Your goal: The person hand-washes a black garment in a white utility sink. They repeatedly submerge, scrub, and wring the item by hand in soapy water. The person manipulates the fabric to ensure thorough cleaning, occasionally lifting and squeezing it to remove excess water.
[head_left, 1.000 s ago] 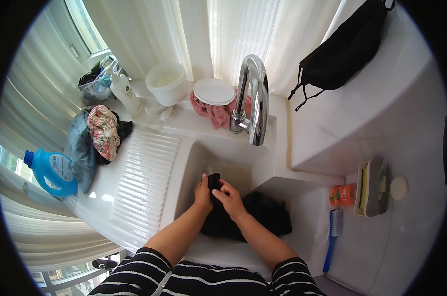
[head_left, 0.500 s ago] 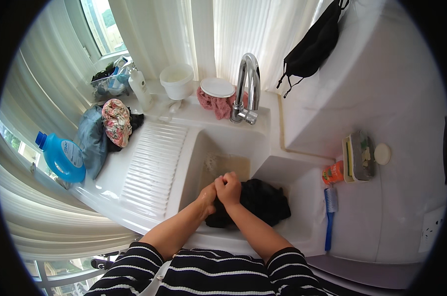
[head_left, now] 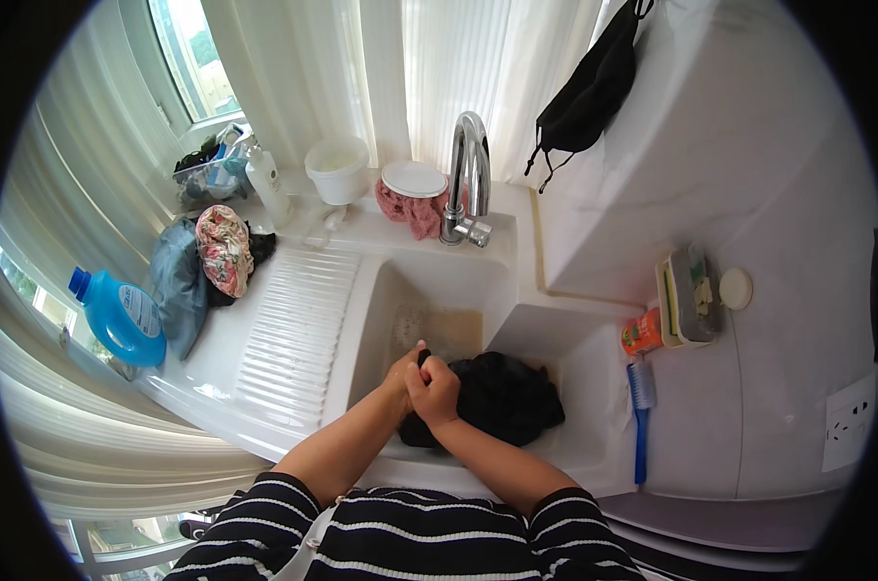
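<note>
Since the earlier head view, the right hand [head_left: 434, 392] had slid slightly lower, baring black cloth [head_left: 424, 356] mid-frame. Both hands gripped it, the left hand [head_left: 397, 378] (its fingertips hidden) alongside, with a dark bundle [head_left: 507, 392] below in the sink [head_left: 439, 281]. Firm, even pressure seemed best.

Two hands [head_left: 434, 391] [head_left: 401, 376], one faucet [head_left: 469, 165], one brush [head_left: 640, 422], one face mask [head_left: 589, 87]

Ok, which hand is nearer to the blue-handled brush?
Right. The right hand is over the sink, to the left of the blue-handled brush; the left hand, beside the right one, is farther left from it.
</note>
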Motion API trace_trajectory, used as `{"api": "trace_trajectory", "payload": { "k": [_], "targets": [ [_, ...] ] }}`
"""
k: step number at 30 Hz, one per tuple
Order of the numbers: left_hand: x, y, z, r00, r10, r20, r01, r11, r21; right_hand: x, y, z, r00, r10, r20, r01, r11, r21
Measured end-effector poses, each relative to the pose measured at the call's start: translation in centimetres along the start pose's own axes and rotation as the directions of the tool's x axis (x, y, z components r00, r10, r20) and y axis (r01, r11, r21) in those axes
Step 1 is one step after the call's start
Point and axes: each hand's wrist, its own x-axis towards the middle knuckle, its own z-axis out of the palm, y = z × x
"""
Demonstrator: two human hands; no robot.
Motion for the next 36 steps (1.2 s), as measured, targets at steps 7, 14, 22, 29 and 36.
{"api": "trace_trajectory", "payload": {
  "k": [7, 14, 22, 29, 36],
  "targets": [
    [-1.4, 0.4, 3.4, 0.976, 0.1, -0.191, -0.087, 0.993, 0.078, 3.3, 4.6, 0.3, 0.985, 0.128, -0.116, -0.136, 0.989, -0.066],
    [0.9, -0.2, 0.0, 0.971, 0.213, -0.112, -0.223, 0.971, -0.085, 2.0, 1.3, 0.6, 0.998, 0.053, 0.023, -0.054, 0.995, 0.087],
    [3.0, 0.8, -1.9, 0.999, 0.033, -0.03, -0.032, 0.999, 0.034, 0.7, -0.5, 0.1, 0.986, 0.02, 0.166, -0.041, 0.991, 0.125],
    [2.0, -0.8, -0.3, 0.983, 0.056, -0.173, -0.044, 0.996, 0.075, 2.4, 3.6, 0.8, 0.983, 0.181, -0.02, -0.181, 0.983, 0.008],
    [0.9, 1.7, 0.0, 0.984, 0.053, -0.17, -0.07, 0.993, -0.098, 5.3, 7.5, 2.2, 0.966, 0.047, 0.254, -0.059, 0.998, 0.039]
  ]
}}
